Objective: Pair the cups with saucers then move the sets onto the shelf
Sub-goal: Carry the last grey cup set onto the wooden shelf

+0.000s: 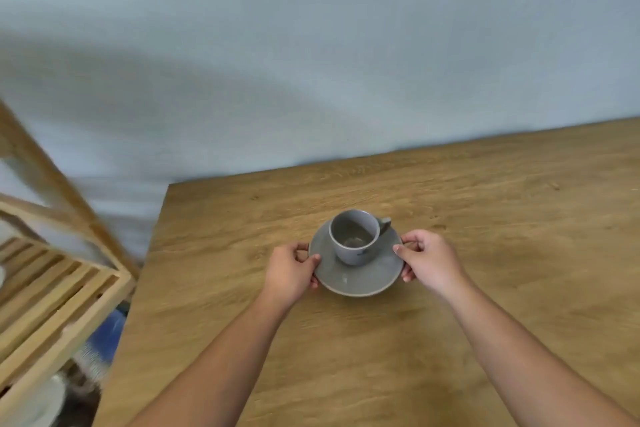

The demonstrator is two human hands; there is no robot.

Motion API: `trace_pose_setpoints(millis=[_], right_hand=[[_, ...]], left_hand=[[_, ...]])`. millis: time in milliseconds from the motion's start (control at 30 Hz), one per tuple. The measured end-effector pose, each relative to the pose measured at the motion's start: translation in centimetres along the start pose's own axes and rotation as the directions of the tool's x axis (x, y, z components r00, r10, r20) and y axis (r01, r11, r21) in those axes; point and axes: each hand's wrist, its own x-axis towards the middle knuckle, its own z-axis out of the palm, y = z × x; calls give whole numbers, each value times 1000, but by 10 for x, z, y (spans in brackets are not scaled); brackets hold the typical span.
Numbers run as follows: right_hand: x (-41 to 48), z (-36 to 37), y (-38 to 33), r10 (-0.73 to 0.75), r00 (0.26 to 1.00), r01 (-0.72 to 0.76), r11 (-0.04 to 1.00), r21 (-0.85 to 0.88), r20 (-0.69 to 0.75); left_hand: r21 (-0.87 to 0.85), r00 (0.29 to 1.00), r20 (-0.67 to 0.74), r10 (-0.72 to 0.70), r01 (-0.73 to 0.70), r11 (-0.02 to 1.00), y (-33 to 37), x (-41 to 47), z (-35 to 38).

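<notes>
A grey cup [355,236] stands upright on a grey saucer [360,279] in the middle of the wooden table [485,253], its handle pointing to the far right. My left hand [292,270] grips the saucer's left rim, thumb on top. My right hand [427,260] grips the right rim the same way. The wooden slatted shelf [52,295] stands at the left, beside the table's left edge. Whether the saucer rests on the table or is slightly lifted, I cannot tell.
A grey wall [311,62] runs behind the table. Below the shelf's slats lie blurred blue and white items [104,333] and a pale round object [45,402]. The table's left edge lies close to the shelf.
</notes>
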Motion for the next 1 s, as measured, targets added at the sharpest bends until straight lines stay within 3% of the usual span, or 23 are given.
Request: trace_pose_setpoints(millis=[233, 467, 800, 1000], right_hand=[[-16, 120, -69, -101, 964, 92, 995, 48, 246], [-37, 260, -108, -116, 859, 113, 993, 36, 498], [-57, 407, -127, -100, 688, 201, 978, -56, 719], [-51, 470, -140, -86, 648, 288, 948, -139, 757]], left_hand=[[-42, 963, -260, -68, 59, 997, -24, -28, -131], [31, 832, -535, -145, 191, 981, -82, -64, -244], [-86, 648, -696, -311, 354, 931, -160, -86, -333], [-123, 539, -765, -353, 415, 901, -195, -64, -360]])
